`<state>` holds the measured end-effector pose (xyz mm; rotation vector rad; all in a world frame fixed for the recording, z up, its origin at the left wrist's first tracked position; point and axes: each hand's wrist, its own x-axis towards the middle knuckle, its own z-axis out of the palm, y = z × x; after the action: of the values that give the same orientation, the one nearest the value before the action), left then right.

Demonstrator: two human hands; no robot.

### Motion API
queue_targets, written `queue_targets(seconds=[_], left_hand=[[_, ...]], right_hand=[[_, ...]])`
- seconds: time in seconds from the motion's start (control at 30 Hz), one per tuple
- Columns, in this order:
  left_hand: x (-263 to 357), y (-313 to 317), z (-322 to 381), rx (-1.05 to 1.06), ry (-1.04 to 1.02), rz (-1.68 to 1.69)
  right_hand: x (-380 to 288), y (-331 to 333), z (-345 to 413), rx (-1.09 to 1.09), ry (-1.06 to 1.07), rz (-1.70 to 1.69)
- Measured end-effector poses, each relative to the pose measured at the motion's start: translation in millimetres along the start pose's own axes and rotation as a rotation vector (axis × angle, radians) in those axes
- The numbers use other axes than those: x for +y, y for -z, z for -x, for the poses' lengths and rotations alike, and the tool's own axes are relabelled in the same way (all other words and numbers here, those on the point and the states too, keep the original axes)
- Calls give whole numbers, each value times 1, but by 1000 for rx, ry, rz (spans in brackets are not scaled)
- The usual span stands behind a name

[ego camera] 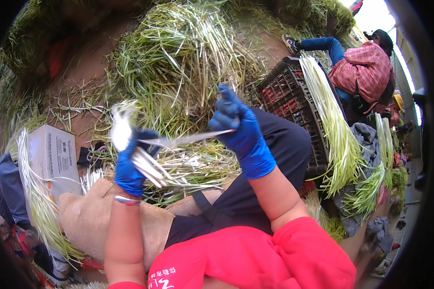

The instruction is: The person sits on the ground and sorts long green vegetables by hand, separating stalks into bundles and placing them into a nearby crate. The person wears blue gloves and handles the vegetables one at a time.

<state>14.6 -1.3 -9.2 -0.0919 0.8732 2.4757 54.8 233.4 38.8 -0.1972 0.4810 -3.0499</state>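
Both my hands wear blue gloves. My left hand is closed around a small bunch of pale stalks, whose white upper end is blurred. My right hand, raised to the right of it, grips one end of a thin whitish strip stretched between the two hands; whether it is a leaf or a peeled layer I cannot tell. Below the hands, loose green and white stalks lie near my legs. A large heap of long green leafy stalks spreads on the ground beyond.
At right stands a dark plastic crate with pale-green stalks laid along it. A seated co-worker in a checked shirt is behind it. At left is a white carton with long stalks beside it. Tan cloth covers my leg.
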Motion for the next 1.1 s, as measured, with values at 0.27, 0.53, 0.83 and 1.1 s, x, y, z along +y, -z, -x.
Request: queue_targets(seconds=[0.27,0.53,0.83,1.1], left_hand=[[39,27,-24,-30,-169,411],[31,5,-21,-152,-42,763],[39,10,-35,-84,-119,429],[37,18,-24,148,-56,270]], right_hand=[[-36,86,-56,560,-130,1255],[-23,170,-171,756,-168,2239],[36,145,-153,488,-198,2062],[138,84,-22,132,-412,1179]])
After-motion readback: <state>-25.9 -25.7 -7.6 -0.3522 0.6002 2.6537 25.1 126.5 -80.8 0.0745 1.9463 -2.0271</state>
